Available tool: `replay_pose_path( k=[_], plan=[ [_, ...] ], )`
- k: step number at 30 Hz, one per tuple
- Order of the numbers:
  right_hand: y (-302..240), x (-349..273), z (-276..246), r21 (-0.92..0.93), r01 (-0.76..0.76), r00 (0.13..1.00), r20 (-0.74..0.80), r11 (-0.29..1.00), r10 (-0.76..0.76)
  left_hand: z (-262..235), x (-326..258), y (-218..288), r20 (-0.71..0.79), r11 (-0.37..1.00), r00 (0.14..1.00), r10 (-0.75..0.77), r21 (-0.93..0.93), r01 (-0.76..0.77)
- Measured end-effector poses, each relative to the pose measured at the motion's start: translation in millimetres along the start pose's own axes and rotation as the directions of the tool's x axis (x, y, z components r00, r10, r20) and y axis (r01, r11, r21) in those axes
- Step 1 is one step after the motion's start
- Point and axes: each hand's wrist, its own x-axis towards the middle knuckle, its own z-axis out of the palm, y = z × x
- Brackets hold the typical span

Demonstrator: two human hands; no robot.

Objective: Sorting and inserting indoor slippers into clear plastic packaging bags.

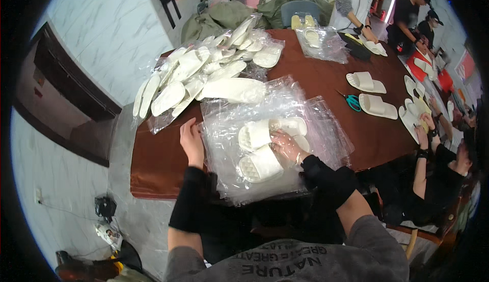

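A pair of white quilted slippers point(262, 164) lies side by side on a stack of clear plastic bags point(229, 182) at the table's near edge. My right hand point(288, 146) reaches over the middle of the pair, its fingers closed down around the slippers between straps and heels. Clear plastic seems to lie partly over that hand; I cannot tell how far it is inside a bag. Beside the stack's left edge is my left hand point(192, 142), fingers apart and holding nothing, close to the plastic.
A heap of bagged white slippers point(188, 65) covers the table's far left. Teal-handled scissors point(353, 102) and a loose slipper pair point(378, 105) lie to the right. A co-worker's hands point(423, 129) handle slippers at the right edge; more people stand behind.
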Motion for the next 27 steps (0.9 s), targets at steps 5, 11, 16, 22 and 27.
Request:
replay_pose_path(
  k=[5,11,16,22,27],
  plan=[
    [6.1,-5.0,18.6,-0.035,-0.035,0.999,0.033,0.999,0.036,14.9,-75.7,2.3,0.397,0.893,0.897,0.196,0.306,-0.330],
    [45.8,-18.8,3.1,-0.058,-0.174,0.985,-0.008,0.983,0.174,48.4,-87.2,-28.9,0.486,0.727,0.864,0.135,0.543,-0.419],
    [110.7,-55.8,-82.2,-0.042,-0.376,0.926,-0.047,0.926,0.374,47.1,-90.4,-21.7,0.469,0.730,0.875,0.124,0.554,-0.400],
    [55.3,-22.0,-192.2,-0.245,-0.650,0.694,-0.576,0.719,0.432,36.0,-101.8,-13.0,0.435,0.689,0.892,0.124,0.609,-0.393],
    [-129.0,62.6,-147.7,0.043,-0.418,0.770,-0.514,0.908,0.379,47.9,-98.4,-33.8,0.481,0.566,0.877,-0.003,0.724,-0.395]
  ],
)
